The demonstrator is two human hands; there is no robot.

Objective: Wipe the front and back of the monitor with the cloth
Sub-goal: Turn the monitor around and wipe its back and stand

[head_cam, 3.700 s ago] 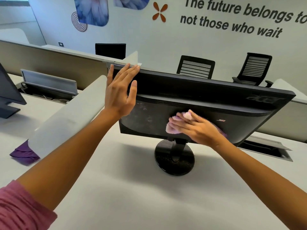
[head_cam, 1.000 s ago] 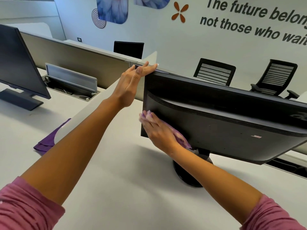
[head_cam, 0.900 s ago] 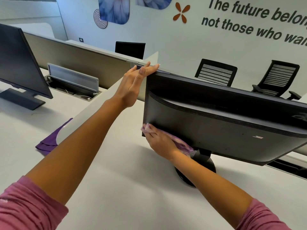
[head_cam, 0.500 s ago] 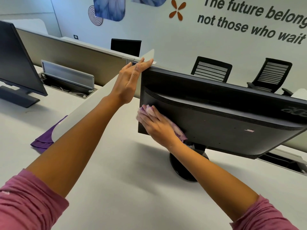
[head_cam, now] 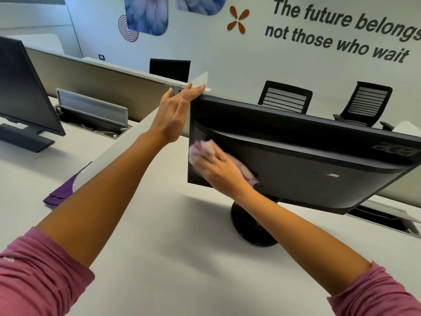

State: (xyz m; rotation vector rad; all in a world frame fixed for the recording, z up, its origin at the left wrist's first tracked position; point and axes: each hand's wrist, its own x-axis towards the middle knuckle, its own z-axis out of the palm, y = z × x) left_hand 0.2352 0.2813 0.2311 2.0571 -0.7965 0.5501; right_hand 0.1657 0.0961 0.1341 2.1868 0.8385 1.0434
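Back of the monitor (head_cam: 307, 165) faces us, standing on its round base (head_cam: 248, 226) on the white desk (head_cam: 170, 258). Right hand (head_cam: 218, 167) lies flat, fingers extended, pressing the pink cloth (head_cam: 202, 148) against the rear panel's left edge. Left hand (head_cam: 175, 115), fingers straight, steadies the top corner. A purple cloth (head_cam: 61, 192) lies left, beside a divider (head_cam: 127, 144); second monitor (head_cam: 25, 94) far left.

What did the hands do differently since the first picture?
The right hand slid the pink cloth from the middle of the monitor back to its left edge. The left hand shifted to the top left corner, where it still steadies the monitor. The purple cloth on the desk stayed put.
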